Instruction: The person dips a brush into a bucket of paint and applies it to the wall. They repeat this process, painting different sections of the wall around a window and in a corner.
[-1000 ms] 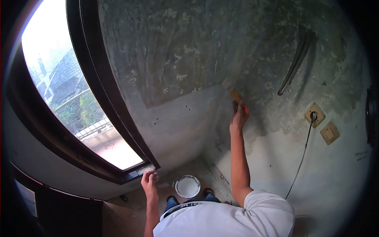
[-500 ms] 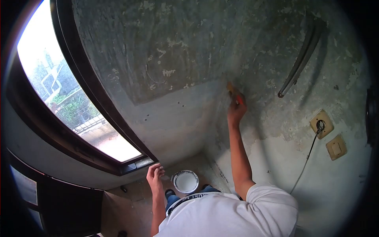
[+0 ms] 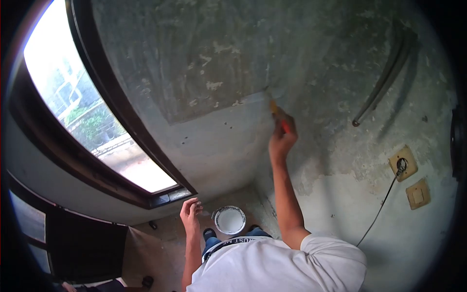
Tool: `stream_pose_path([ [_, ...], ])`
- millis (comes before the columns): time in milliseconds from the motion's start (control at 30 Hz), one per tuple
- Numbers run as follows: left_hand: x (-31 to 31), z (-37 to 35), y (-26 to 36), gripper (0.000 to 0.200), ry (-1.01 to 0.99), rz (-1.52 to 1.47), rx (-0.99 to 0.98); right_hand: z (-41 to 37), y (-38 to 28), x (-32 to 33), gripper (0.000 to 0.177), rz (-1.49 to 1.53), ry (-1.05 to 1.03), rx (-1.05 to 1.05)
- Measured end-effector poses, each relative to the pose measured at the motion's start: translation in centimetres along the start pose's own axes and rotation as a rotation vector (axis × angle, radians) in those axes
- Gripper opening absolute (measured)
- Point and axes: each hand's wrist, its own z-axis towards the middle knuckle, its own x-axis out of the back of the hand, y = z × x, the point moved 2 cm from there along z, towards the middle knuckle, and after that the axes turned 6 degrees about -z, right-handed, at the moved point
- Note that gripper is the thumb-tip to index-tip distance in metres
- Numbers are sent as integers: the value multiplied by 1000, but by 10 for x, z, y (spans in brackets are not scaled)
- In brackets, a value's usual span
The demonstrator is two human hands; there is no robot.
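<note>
My right hand [image 3: 283, 136] is raised to the wall near the corner and wrapped round a paintbrush [image 3: 273, 107] with a yellow and red handle. The brush tip meets the wall at the boundary between the dark, patchy upper surface [image 3: 194, 63] and the pale lower paint [image 3: 209, 146]. Loosely curled beside the window's lower corner, my left hand [image 3: 191, 209] holds nothing visible, and its fingertips have whitish smears. On the floor between my feet stands a round bucket [image 3: 230, 220] of white paint, with a paint-streaked rim.
At left is a dark-framed window [image 3: 116, 117]. The right wall carries a hanging dark strip [image 3: 382, 80], a socket [image 3: 403, 163] with a cable plugged in, and a switch [image 3: 418, 194]. A dark sandal [image 3: 147, 281] and part of another person [image 3: 104, 286] show at the lower left.
My right hand and the brush have shifted left along the paint boundary. The view has tilted slightly. My left hand stays about where it was, and part of another person now shows at lower left.
</note>
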Motion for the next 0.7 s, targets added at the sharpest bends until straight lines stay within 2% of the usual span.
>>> stream_pose_path([
  [67,3,-1,-3,21,7,17,30,-31,-56,-26,19,45,-224,-81],
  [100,2,-1,0,21,-7,29,48,-48,-67,-42,18,110,-234,46],
  [200,-4,2,8,21,-41,-16,24,-65,-104,-43,19,128,-321,58],
  [267,-5,2,22,20,-60,-40,1,-63,-79,-33,21,37,-255,-33],
  [333,-1,1,35,21,-47,-28,-41,-38,-64,-24,24,79,-72,-29],
  [433,12,1,44,21,-9,-41,-54,-37,-62,-36,23,10,-64,-67],
  [500,22,3,47,21,-2,-22,-24,-64,-92,-54,20,-26,-207,-8],
  [567,31,10,45,20,-12,0,-4,-86,-119,-65,19,120,-252,54],
  [667,39,20,51,19,-69,42,17,-83,-131,-54,21,195,-251,-23],
  [700,41,23,57,19,-75,41,-2,-73,-128,-43,22,108,-215,-5],
])
